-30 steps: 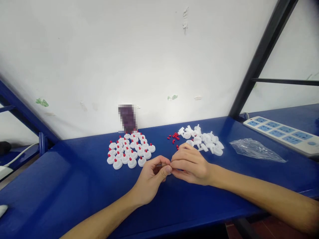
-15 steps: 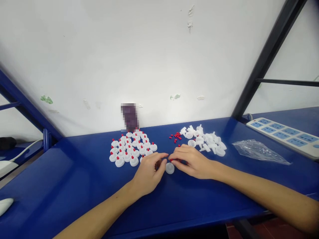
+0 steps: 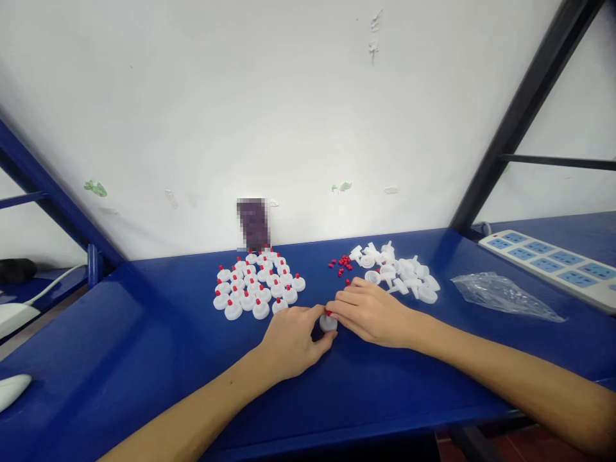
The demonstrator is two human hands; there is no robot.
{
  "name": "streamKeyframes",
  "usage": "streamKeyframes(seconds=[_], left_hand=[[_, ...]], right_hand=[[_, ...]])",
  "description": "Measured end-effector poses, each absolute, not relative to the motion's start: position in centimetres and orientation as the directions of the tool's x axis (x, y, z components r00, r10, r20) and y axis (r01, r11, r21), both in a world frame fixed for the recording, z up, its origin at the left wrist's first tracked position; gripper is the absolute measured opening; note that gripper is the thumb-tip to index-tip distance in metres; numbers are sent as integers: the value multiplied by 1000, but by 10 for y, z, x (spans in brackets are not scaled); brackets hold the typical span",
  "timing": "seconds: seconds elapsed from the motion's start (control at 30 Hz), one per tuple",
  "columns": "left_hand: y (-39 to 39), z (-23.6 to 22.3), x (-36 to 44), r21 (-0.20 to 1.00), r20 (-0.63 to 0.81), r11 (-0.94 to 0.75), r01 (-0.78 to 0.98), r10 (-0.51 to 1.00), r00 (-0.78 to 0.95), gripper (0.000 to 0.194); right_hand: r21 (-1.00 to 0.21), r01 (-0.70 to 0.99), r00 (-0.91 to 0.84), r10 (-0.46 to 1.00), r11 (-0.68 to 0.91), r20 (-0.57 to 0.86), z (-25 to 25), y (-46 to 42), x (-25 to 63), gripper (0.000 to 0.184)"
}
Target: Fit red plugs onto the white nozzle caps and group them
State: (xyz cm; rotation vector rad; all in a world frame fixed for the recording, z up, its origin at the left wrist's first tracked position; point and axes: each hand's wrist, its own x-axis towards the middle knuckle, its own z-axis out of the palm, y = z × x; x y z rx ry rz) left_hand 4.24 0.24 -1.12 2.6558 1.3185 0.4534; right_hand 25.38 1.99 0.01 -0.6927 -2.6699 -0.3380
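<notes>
My left hand point(image 3: 292, 341) is closed on a white round plastic nozzle cap point(image 3: 328, 323) with thumb and fingertips at its side. My right hand point(image 3: 373, 312) pinches a small red tip cap point(image 3: 330, 313) at the top of that nozzle cap. Whether the red piece is fully seated I cannot tell, because the fingers cover part of it. To the left stand several white nozzle caps with red tips point(image 3: 260, 309). Behind my right hand lie loose red tip caps point(image 3: 344, 261) and a heap of white nozzle caps without red tips point(image 3: 409, 276).
The blue table point(image 3: 192, 385) meets a white wall behind. A clear plastic bag point(image 3: 505, 296) and a power strip point(image 3: 553, 260) lie on the right. A blurred dark object point(image 3: 254, 224) leans on the wall. A white mouse-like object point(image 3: 13, 390) sits far left.
My left hand has come down onto the white nozzle cap and gripped it. My right hand has brought the red tip cap over its top. The view has shifted slightly.
</notes>
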Motion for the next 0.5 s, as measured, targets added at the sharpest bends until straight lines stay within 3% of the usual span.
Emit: streamKeyframes(seconds=[0.13,0.5], left_hand=[[5,-11,42,266,185,-601,754,799,572,21],[4,-13,40,309,173,-620,721,782,598,24]], right_hand=[[246,521,-837,433,817,333,0,20,251,22],[291,591,-806,558,752,196,4,12,233,13]])
